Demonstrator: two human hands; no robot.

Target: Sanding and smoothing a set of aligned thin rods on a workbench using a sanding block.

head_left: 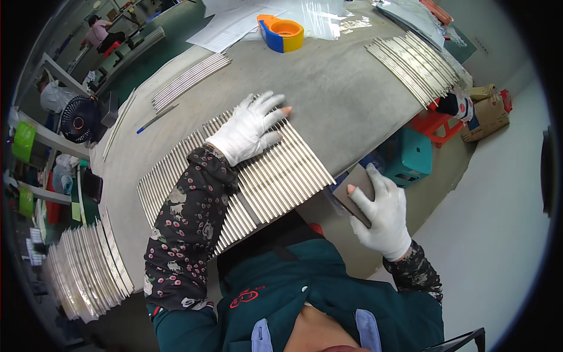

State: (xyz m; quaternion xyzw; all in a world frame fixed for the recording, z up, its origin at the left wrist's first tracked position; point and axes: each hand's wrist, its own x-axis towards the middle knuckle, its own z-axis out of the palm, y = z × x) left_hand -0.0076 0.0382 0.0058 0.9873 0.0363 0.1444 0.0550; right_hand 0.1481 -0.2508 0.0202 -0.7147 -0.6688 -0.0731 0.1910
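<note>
A wide row of thin silvery metal rods (293, 167) lies side by side at the near edge of the grey table (334, 88). My left hand (249, 130), in a white glove with a bare fingertip, rests flat on the rods with its fingers spread. Just off the row's right end, beyond the table edge, my right hand (384, 214), also gloved in white, grips a flat grey-brown block (356, 190). The thumb and fingers are around the block, whose exact kind I cannot tell.
More rods lie in bundles at the far right (413, 67), far left (190, 79) and near left (88, 267). A blue pen (155, 119), an orange, yellow and blue tape dispenser (281, 34) and papers (234, 26) are on the table. A teal stool (410, 155) stands beside it.
</note>
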